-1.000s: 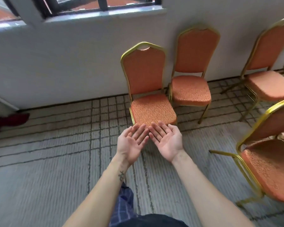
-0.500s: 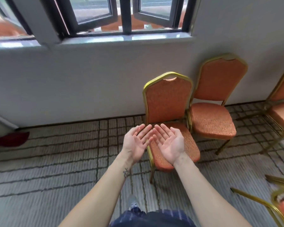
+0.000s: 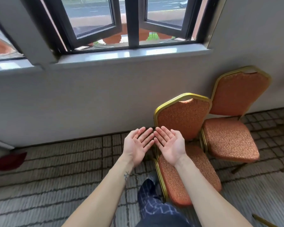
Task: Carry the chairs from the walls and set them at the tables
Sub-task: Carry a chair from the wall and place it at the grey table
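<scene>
Two orange padded chairs with gold metal frames stand against the white wall under the window. The nearer chair [image 3: 184, 118] is right in front of me, its seat running down under my right forearm. The second chair [image 3: 231, 136] stands just right of it, touching its frame. My left hand [image 3: 136, 145] and my right hand [image 3: 169, 145] are held side by side, palms up, fingers straight, holding nothing. They hover in front of the nearer chair's backrest and touch no chair.
The white wall [image 3: 88, 99] and window sill [image 3: 121, 56] with open black-framed windows close off the front. Patterned carpet [image 3: 56, 169] spreads to the left. A dark red cloth [image 3: 7, 161] lies at the left edge. A gold chair leg [image 3: 266, 221] pokes in bottom right.
My view has swung left and up as I stepped closer. The chairs shifted right and grew larger, and the chairs at far right left the view. Both hands stayed open, palms up.
</scene>
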A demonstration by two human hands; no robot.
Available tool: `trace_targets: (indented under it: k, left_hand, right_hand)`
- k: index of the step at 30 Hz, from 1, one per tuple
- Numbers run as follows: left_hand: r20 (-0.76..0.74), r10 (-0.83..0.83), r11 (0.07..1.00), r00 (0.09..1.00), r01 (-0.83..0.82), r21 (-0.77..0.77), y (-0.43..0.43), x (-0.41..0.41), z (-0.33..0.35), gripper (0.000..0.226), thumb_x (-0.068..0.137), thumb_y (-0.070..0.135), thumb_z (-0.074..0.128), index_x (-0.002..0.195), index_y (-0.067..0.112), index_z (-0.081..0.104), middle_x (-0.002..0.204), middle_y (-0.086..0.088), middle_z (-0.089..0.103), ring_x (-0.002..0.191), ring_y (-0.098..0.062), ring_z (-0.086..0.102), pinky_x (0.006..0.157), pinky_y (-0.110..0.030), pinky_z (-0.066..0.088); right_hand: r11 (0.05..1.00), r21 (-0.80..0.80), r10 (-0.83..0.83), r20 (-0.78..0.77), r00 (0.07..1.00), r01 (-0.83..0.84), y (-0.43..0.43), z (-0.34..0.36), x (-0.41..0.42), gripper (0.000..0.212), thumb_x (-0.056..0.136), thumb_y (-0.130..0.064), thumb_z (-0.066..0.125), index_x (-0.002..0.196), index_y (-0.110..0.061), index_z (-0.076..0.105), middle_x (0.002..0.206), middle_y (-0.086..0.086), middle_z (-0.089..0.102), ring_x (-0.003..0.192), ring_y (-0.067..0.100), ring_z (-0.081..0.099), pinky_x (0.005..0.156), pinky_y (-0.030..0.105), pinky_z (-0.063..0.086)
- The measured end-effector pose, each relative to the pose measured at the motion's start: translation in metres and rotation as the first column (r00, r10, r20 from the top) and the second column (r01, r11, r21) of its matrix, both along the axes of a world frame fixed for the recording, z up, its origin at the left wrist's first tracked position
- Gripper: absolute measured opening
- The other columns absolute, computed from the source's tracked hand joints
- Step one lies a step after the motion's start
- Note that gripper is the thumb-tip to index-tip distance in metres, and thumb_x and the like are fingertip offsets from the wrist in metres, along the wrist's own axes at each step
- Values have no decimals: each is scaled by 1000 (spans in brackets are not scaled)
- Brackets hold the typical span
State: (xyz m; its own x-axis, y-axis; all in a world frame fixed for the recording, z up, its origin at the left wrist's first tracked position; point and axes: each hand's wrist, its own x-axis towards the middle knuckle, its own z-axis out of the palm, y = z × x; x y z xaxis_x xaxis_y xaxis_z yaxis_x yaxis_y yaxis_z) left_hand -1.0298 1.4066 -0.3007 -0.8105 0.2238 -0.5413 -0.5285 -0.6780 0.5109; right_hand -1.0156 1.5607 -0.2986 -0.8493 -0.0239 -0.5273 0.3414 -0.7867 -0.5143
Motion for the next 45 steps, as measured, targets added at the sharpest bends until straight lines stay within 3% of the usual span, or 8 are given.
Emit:
trace_targets:
  k: [15,22,27,33,36,38,40,45]
  left_hand:
    - [-26,-264,955,964,257,-151,101,-237,-5,42,100,26,43,134,4,54,123,-16,70,121,-31,64,110,-49,44]
    - [-1,-445,858,896,426,-288,156,-320,-23,38,97,25,46,127,9,63,120,-10,73,123,-28,60,109,-43,42]
    - [31,-652,713,758,626,-318,208,-375,-35,38,93,25,56,126,10,65,117,-7,74,118,-24,64,108,-40,43]
    - [-33,-897,408,442,795,-448,260,-422,-45,26,94,20,58,117,13,67,112,-6,76,98,-19,67,83,-29,49]
    - [-143,-976,216,163,743,-633,276,-429,-51,48,85,-11,44,112,18,70,113,0,74,107,-12,66,87,-20,52]
    - [-184,-980,73,-75,724,-686,289,-430,-57,63,74,-14,38,109,24,73,124,-3,69,118,-19,64,101,-32,52]
    - [-193,-948,-34,-253,683,-730,303,-426,-64,66,68,-6,38,105,34,75,136,-3,63,129,-24,57,113,-46,43]
    - [-223,-720,-132,-657,445,-886,323,-386,-64,62,70,-1,37,107,36,72,147,-1,53,150,-19,29,126,-41,15]
  right_hand:
    - [978,72,-200,36,979,197,78,-22,-210,37,100,-26,47,128,-7,61,130,12,67,123,24,61,102,38,49]
    - [817,530,-384,210,899,225,110,-44,-256,23,101,-24,51,121,-18,61,113,-1,67,107,16,63,93,36,55]
    - [705,684,-466,249,849,186,125,-65,-295,10,88,-18,63,96,-14,67,77,-9,65,74,8,57,65,18,44]
    - [698,699,-564,401,722,158,124,-83,-338,37,84,-30,73,119,-24,61,106,-4,72,97,13,67,89,35,54]
    - [538,840,-709,405,578,71,115,-89,-356,50,82,-40,75,127,-25,59,115,-1,69,112,20,65,99,43,51]
    - [378,924,-820,302,487,64,110,-88,-360,63,85,-39,72,143,-28,48,133,-2,62,126,18,58,107,41,46]
    - [351,931,-862,279,423,100,108,-82,-353,66,87,-45,67,147,-41,38,132,-7,63,121,16,60,102,38,50]
    - [306,949,-932,282,226,76,106,-69,-308,45,82,-53,60,125,-40,58,96,-8,74,87,22,71,71,33,56]
